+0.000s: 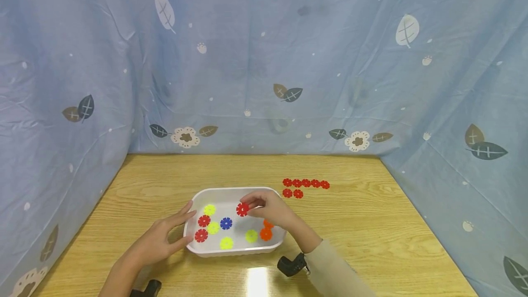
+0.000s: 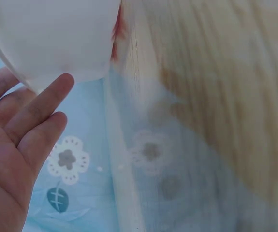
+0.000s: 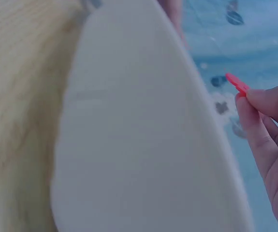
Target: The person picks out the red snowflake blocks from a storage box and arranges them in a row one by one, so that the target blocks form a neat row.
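Note:
Over the white plastic tray (image 1: 231,251), my right hand (image 1: 270,207) pinches a red interlocking disc (image 1: 242,209) between thumb and fingertips. The right wrist view shows that disc (image 3: 237,83) edge-on, above the level of the tray rim. My left hand (image 1: 161,239) rests at the tray's left end, fingers fairly straight and spread against its side. In the left wrist view the left fingers (image 2: 41,106) lie along the tray's outer wall. Inside the tray lie a blue disc (image 1: 226,223), red discs (image 1: 201,235), several yellow discs (image 1: 226,243) and orange discs (image 1: 266,234).
Behind the tray to the right, several red discs (image 1: 306,183) lie in a row on the wooden table (image 1: 350,223), with two more red discs (image 1: 293,193) in front. A blue patterned curtain (image 1: 247,58) encloses the table's back and sides.

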Demonstrator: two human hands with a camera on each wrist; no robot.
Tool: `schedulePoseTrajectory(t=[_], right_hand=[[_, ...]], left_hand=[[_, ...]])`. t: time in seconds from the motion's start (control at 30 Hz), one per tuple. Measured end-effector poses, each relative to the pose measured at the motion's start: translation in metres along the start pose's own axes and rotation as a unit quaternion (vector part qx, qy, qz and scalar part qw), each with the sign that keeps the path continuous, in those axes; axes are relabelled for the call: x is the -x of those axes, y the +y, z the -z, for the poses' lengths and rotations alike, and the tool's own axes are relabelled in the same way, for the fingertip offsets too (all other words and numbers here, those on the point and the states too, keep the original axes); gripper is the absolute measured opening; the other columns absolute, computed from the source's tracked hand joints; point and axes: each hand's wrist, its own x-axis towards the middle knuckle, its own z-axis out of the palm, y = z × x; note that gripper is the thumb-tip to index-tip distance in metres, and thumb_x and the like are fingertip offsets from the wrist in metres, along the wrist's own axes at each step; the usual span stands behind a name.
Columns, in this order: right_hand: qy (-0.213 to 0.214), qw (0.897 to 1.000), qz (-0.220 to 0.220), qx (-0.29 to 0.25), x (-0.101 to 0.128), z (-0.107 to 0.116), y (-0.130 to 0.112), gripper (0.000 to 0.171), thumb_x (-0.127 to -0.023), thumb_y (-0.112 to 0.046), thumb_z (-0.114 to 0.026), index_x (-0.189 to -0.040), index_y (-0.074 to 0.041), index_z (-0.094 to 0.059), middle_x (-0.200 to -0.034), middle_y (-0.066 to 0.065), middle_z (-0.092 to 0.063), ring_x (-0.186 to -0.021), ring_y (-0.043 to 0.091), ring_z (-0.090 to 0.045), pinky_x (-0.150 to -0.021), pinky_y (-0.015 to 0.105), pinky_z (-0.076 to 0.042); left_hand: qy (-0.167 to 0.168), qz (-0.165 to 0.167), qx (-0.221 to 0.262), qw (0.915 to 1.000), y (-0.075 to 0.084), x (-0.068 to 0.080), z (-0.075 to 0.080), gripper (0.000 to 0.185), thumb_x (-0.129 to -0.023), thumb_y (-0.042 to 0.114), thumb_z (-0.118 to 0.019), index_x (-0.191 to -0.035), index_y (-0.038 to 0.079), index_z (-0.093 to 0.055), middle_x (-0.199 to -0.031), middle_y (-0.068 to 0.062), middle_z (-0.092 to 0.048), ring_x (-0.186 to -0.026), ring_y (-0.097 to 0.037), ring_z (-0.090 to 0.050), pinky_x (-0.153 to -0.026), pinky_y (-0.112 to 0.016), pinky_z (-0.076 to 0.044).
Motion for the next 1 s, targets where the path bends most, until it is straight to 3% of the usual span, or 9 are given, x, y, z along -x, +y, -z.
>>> schedulePoseTrajectory(t=[0.13, 0.33, 0.67, 1.0], right_hand=[[0.041, 0.998, -0.032, -0.043, 0.011, 0.018, -0.007, 0.029, -0.081, 0.000, -0.060, -0.110, 0.000, -0.060, -0.107, 0.016, -0.062, -0.090, 0.020, -0.058, -0.071, 0.021, -0.052], [0.114, 0.990, -0.053, -0.071, 0.020, 0.043, 0.022, 0.032, -0.079, -0.002, -0.065, -0.110, -0.001, -0.061, -0.107, 0.015, -0.062, -0.088, 0.016, -0.059, -0.074, 0.021, -0.052], [0.206, 0.974, -0.071, -0.058, 0.032, 0.078, 0.062, 0.034, -0.078, -0.002, -0.065, -0.111, 0.001, -0.059, -0.108, 0.018, -0.060, -0.090, 0.020, -0.060, -0.075, 0.024, -0.052], [0.250, 0.960, -0.124, -0.028, 0.044, 0.103, 0.093, 0.035, -0.081, -0.003, -0.062, -0.116, 0.000, -0.057, -0.116, 0.019, -0.056, -0.104, 0.028, -0.055, -0.081, 0.024, -0.049]], left_hand=[[0.000, 0.003, 0.003, 1.0000, 0.000, 0.000, -0.001, 0.053, -0.081, 0.036, -0.064, -0.129, 0.018, -0.050, -0.144, 0.002, -0.033, -0.122, -0.018, -0.043, -0.094, -0.044, -0.042], [-0.001, -0.002, 0.007, 1.0000, 0.002, -0.001, 0.000, 0.054, -0.081, 0.036, -0.064, -0.129, 0.017, -0.050, -0.143, 0.001, -0.034, -0.122, -0.018, -0.043, -0.094, -0.042, -0.042], [-0.010, 0.017, 0.011, 0.9997, 0.002, 0.000, 0.001, 0.055, -0.081, 0.039, -0.063, -0.130, 0.020, -0.048, -0.144, 0.004, -0.032, -0.123, -0.017, -0.042, -0.095, -0.044, -0.042], [-0.014, 0.026, 0.017, 0.9994, 0.003, 0.000, 0.002, 0.054, -0.081, 0.039, -0.063, -0.130, 0.020, -0.049, -0.144, 0.005, -0.033, -0.123, -0.017, -0.043, -0.095, -0.042, -0.042]])
